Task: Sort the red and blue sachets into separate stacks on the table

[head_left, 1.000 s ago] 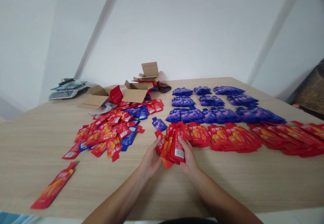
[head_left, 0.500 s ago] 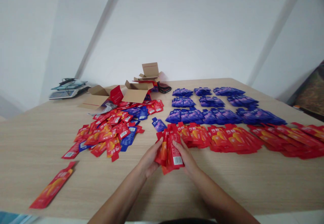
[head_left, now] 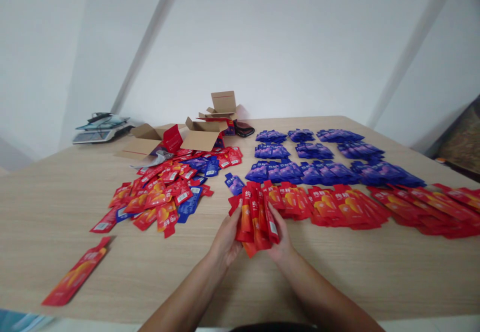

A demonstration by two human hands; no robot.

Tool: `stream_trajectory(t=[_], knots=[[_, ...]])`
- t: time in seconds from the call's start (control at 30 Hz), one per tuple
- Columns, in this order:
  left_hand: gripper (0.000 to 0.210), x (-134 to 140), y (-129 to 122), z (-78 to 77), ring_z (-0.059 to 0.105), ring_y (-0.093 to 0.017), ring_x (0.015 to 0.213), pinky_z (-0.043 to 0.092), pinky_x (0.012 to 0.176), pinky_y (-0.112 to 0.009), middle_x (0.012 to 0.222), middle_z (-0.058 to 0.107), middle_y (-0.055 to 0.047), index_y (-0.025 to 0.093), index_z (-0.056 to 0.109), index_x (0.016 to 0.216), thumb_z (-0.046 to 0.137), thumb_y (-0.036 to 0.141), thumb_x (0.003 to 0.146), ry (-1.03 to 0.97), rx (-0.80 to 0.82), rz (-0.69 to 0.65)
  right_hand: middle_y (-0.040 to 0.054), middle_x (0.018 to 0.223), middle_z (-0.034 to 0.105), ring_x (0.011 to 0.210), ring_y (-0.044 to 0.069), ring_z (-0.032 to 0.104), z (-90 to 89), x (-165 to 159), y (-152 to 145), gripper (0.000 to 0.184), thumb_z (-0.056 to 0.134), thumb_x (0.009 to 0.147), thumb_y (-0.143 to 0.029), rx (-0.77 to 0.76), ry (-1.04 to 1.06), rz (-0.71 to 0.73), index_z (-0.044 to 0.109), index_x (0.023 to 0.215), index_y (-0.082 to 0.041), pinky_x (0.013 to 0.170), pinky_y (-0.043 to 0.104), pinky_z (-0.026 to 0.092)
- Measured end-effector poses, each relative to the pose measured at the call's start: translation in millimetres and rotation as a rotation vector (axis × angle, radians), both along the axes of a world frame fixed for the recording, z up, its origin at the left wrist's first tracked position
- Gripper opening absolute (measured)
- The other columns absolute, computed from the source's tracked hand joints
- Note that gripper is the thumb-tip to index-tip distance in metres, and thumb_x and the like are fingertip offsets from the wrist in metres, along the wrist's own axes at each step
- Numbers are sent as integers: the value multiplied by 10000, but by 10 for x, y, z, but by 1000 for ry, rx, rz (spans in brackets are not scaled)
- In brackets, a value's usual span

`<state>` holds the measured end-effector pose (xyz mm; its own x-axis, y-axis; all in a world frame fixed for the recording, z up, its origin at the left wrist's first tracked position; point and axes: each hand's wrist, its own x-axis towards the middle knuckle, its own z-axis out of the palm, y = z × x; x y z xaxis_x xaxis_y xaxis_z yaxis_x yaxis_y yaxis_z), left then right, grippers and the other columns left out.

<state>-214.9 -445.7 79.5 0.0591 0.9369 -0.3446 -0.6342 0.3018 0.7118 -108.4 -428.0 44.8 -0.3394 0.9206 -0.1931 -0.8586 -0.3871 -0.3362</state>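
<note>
Squared tighter since before, the red sachet bundle [head_left: 257, 217] stands clasped between left hand [head_left: 227, 237] and right hand [head_left: 281, 239], loose sachet pile [head_left: 165, 192] just left.

Wooden table [head_left: 56, 222], loaded with sorted stock.
Purple sachet stacks [head_left: 318, 159] sit at its far right, open cardboard boxes [head_left: 187, 137] far centre, a scale [head_left: 101, 127] at its far-left edge, one stray red sachet [head_left: 75, 274] near-left.
</note>
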Motion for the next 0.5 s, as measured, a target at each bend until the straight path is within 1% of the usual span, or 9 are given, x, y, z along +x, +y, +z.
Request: stream_trajectory(t=[0.1,0.17,0.23,0.3,0.37,0.4,0.5], knots=[[350,30,-29,28,674,-245,939,549,837,-359,1051,696,-118,136,615,1085,620,364,819,21,33,-11,19,961,742,966,219,672,9,-7,-8,267,696,726,-352,25,-16,13,703,950,-206,921,379,506],[380,33,-47,51,673,-244,943,546,838,-353,1047,697,-111,149,607,1098,692,303,761,77,66,-30,38,981,736,992,235,661,2,-23,-11,332,701,720,-387,51,-47,31,692,992,-196,905,387,512],[442,21,-64,66,674,-236,935,541,843,-343,1035,699,-100,161,601,1109,746,228,697,144,113,-40,53,1024,724,1020,243,647,-30,-40,-9,390,693,728,-421,89,-114,24,668,1045,-196,894,390,513],[490,-6,-86,58,675,-231,925,542,828,-334,1026,700,-89,169,600,1108,774,210,652,213,173,-35,49,1076,706,1040,237,635,-90,-51,-6,423,686,736,-438,137,-231,-26,636,1094,-217,904,391,503],[510,-52,-124,21,674,-235,909,549,786,-322,1001,705,-85,162,607,1083,796,252,619,314,232,-10,37,1113,689,1053,227,626,-163,-53,-14,442,681,740,-457,211,-385,-61,611,1120,-243,932,393,483],[514,-82,-151,-7,672,-238,900,549,767,-320,985,707,-83,156,610,1067,802,285,608,381,258,14,35,1123,684,1055,227,623,-196,-52,-25,447,675,741,-473,259,-468,-56,604,1124,-252,942,398,475],[517,-207,-249,-105,657,-244,886,534,772,-337,956,706,-81,147,614,1029,768,436,629,616,333,96,53,1141,668,1062,241,614,-246,-55,-88,449,646,752,-517,473,-679,-4,597,1116,-258,948,411,466]])
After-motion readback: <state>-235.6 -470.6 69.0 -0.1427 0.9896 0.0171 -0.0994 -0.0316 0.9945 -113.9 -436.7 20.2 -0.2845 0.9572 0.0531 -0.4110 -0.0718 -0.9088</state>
